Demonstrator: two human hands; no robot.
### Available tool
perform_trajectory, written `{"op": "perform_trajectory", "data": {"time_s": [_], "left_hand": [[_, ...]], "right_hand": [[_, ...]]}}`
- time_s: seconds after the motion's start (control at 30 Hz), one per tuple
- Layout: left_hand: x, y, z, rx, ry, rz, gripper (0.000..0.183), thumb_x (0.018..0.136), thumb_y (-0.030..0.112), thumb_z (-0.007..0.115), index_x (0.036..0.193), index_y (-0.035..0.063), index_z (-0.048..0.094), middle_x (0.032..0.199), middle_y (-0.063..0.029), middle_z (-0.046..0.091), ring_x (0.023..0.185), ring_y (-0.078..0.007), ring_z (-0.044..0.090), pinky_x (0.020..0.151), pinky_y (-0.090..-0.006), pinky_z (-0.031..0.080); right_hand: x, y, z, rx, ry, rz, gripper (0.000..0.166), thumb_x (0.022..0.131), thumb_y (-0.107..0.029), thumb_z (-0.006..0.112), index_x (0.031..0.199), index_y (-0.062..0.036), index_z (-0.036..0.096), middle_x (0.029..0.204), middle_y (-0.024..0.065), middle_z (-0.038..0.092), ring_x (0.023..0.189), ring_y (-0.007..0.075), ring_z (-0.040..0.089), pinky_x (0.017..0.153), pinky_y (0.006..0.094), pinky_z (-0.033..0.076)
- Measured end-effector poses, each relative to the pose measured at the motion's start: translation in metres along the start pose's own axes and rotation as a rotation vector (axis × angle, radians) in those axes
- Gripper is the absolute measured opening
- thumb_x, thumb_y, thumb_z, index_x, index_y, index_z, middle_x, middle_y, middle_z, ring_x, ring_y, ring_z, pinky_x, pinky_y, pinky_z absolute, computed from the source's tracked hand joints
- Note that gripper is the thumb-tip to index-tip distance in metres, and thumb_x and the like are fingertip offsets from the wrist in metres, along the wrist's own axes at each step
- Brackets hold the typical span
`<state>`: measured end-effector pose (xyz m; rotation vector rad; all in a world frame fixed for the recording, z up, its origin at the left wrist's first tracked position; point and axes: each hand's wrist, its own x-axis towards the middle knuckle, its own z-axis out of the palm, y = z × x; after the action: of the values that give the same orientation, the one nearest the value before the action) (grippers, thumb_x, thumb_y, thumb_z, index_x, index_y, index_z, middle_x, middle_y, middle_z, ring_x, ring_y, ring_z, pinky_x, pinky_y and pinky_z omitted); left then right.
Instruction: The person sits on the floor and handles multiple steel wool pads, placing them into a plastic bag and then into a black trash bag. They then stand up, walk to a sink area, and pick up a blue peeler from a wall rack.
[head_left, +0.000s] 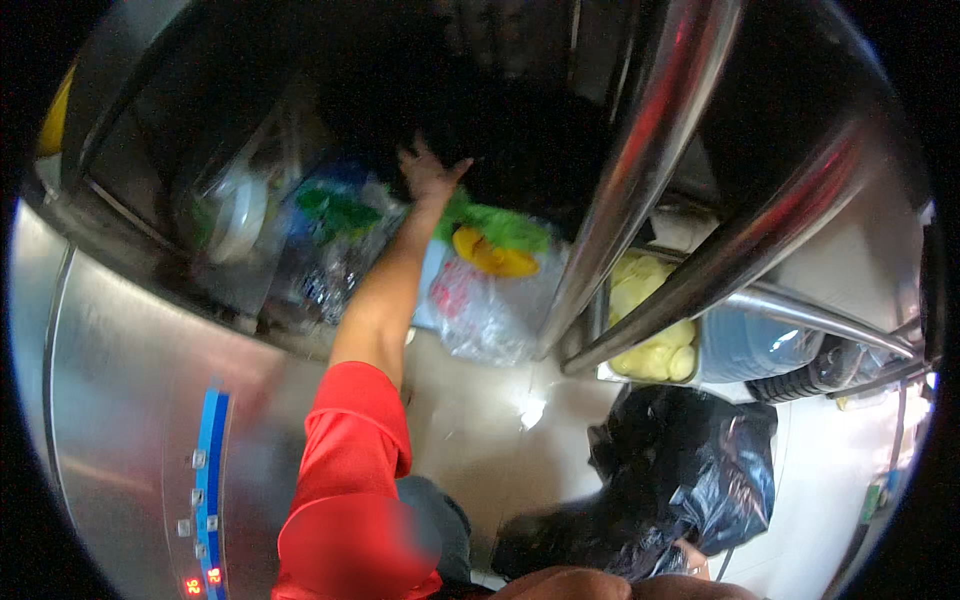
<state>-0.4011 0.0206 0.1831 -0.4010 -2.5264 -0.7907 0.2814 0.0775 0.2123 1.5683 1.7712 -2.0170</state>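
My left hand (431, 171), at the end of a red sleeve, reaches into a dark space with its fingers spread and nothing seen in it. Just below it lie green leafy vegetables (502, 225), a yellow-orange piece (495, 255) of what may be fruit or squash, and clear plastic bags (487, 322). At the bottom right, a small part of my right hand (691, 559) shows at the near edge of a black plastic bag (675, 465), seemingly gripping it; most of that hand is hidden.
Thick metal tubes (637, 165) slant across the right. Behind them stand a metal tray (697, 352) of pale yellow sliced pieces (652, 352) and a bluish plastic container (750, 345). A steel panel (135, 360) with buttons and lit digits is at the left. Tiled floor (480, 420) lies below.
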Motion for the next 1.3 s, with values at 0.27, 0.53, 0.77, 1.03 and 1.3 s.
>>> {"op": "perform_trajectory", "data": {"time_s": [0.27, 0.53, 0.77, 1.03, 1.3], "left_hand": [[0.091, -0.121, 0.101, 0.119, -0.179, -0.239, 0.087, 0.081, 0.046, 0.060, 0.144, 0.0032, 0.018, 0.125, -0.0278, 0.046, 0.115, -0.0381, 0.047, 0.092, -0.0475, 0.044], [0.081, -0.022, 0.008, -1.562, -0.080, -0.887, 0.049, 0.091, 0.022, 0.049, 0.134, 0.0027, 0.039, 0.105, -0.0177, 0.058, 0.092, -0.0246, 0.055, 0.084, -0.0343, 0.045], [0.033, 0.066, -0.099, -1.310, 0.030, -0.161, 0.044, 0.086, 0.001, 0.049, 0.130, -0.0017, 0.045, 0.118, -0.0125, 0.054, 0.101, -0.0204, 0.053, 0.087, -0.0318, 0.043], [-0.181, -0.004, -0.084, -1.624, -0.021, -0.675, 0.046, 0.086, -0.003, 0.049, 0.131, -0.0023, 0.041, 0.123, -0.0122, 0.053, 0.107, -0.0211, 0.052, 0.094, -0.0304, 0.040], [-0.227, -0.048, -0.112, -0.383, -0.574, -0.311, 0.067, 0.074, -0.003, 0.057, 0.136, -0.0061, 0.032, 0.127, -0.0253, 0.050, 0.117, -0.0317, 0.050, 0.100, -0.0331, 0.036]], "right_hand": [[-0.003, -0.003, 0.022, -0.004, 0.052, 0.080, 0.054, 0.084, -0.018, 0.061, 0.133, -0.0037, 0.043, 0.130, 0.0125, 0.050, 0.114, 0.0243, 0.051, 0.096, 0.0378, 0.042], [-0.005, 0.008, 0.031, 0.017, 0.098, 0.066, 0.055, 0.083, -0.022, 0.060, 0.132, -0.0039, 0.043, 0.130, 0.0127, 0.050, 0.114, 0.0240, 0.051, 0.097, 0.0372, 0.041], [-0.004, 0.007, 0.033, -0.028, 0.040, -0.005, 0.055, 0.083, -0.025, 0.060, 0.132, -0.0041, 0.044, 0.130, 0.0128, 0.050, 0.114, 0.0237, 0.051, 0.097, 0.0368, 0.041], [-0.011, 0.009, 0.023, -0.043, -0.005, -0.066, 0.056, 0.083, -0.029, 0.060, 0.132, -0.0043, 0.045, 0.130, 0.0130, 0.050, 0.115, 0.0235, 0.051, 0.097, 0.0362, 0.040], [-0.017, 0.007, 0.015, -0.071, -0.030, -0.094, 0.058, 0.083, -0.032, 0.059, 0.132, -0.0045, 0.045, 0.130, 0.0132, 0.051, 0.115, 0.0232, 0.050, 0.098, 0.0357, 0.040]]}}
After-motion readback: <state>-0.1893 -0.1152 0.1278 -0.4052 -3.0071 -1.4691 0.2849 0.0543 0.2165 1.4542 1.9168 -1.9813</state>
